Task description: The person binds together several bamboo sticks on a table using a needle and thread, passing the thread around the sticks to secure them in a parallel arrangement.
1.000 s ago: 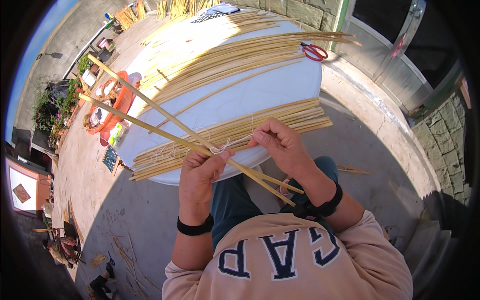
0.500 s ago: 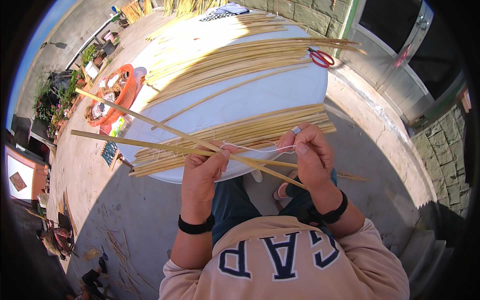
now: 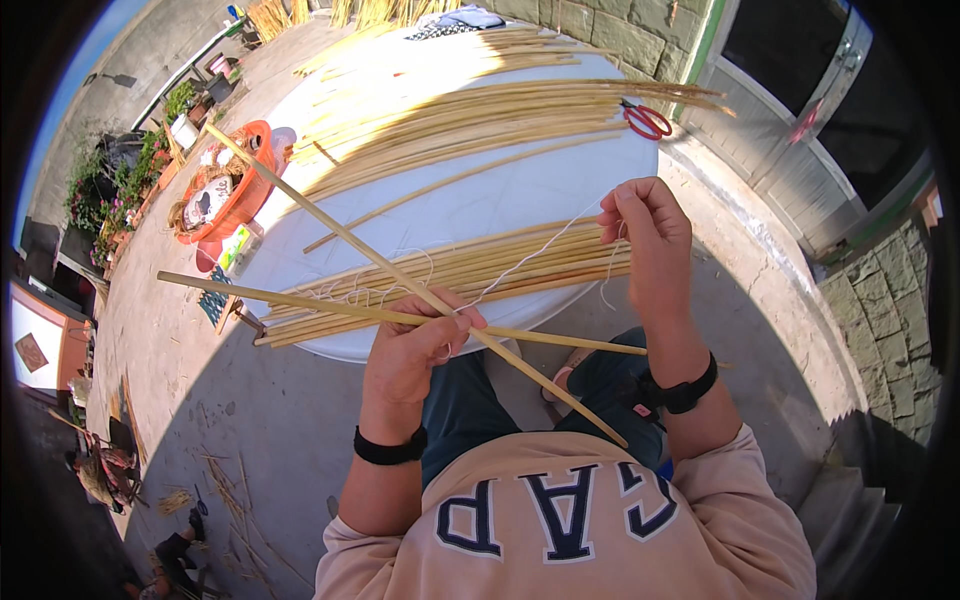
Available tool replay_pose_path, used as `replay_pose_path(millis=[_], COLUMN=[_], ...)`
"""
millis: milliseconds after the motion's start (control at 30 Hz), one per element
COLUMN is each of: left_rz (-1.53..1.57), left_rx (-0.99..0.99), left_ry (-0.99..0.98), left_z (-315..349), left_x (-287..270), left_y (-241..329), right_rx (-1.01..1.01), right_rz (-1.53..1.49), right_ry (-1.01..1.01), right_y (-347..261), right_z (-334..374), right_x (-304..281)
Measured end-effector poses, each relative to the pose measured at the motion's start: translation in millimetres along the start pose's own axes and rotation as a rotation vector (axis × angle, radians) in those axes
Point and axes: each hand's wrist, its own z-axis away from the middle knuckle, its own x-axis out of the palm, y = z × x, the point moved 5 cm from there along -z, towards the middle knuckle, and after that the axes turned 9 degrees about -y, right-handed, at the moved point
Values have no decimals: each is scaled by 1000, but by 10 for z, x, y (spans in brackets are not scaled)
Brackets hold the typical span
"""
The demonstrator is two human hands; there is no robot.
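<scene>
My left hand grips two long yellow bamboo sticks where they cross in an X, just above my lap. A thin white string runs from that crossing up to my right hand, which pinches it and holds it taut, raised above the table's near edge. The loose end of the string dangles below my right hand. A bundle of bamboo sticks lies on the white round table right behind the crossing.
More bamboo sticks lie spread across the far half of the table, with red-handled scissors at its right edge. An orange basket stands on the ground to the left. A stone wall and a door are at the right.
My right hand has risen up and to the right, drawing the string out taut from the crossing. The crossed sticks have tilted, one now pointing steeply up-left.
</scene>
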Motion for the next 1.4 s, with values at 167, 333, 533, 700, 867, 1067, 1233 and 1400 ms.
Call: replay_pose_path(millis=[167,333,533,700,867,1067,1233,1400], left_rz=[51,61,71,90,-3,-65,-35,6], left_rx=[61,105,190,206,203,56,-19,-17], left_ry=[63,137,134,137,89,28,29,10], left_z=[26,24,67,115,101,28,-42,-88], left_x=[-47,-83,-197,-227,-160,-36,1,0], left_y=[26,36,166,195,220,211,218,196], right_rx=[56,71,146,222,-190,335,269,175], right_rz=[67,113,331,853,745,55,105,193], right_ry=[23,-38,-176,-443,-499,-720,-784,-715], right_y=[71,99,72,-10,-329,-93,-74,-77], right_z=[1,92,107,122,218,245,103,78], right_x=[-142,-118,-94,36,454,900,970,973])
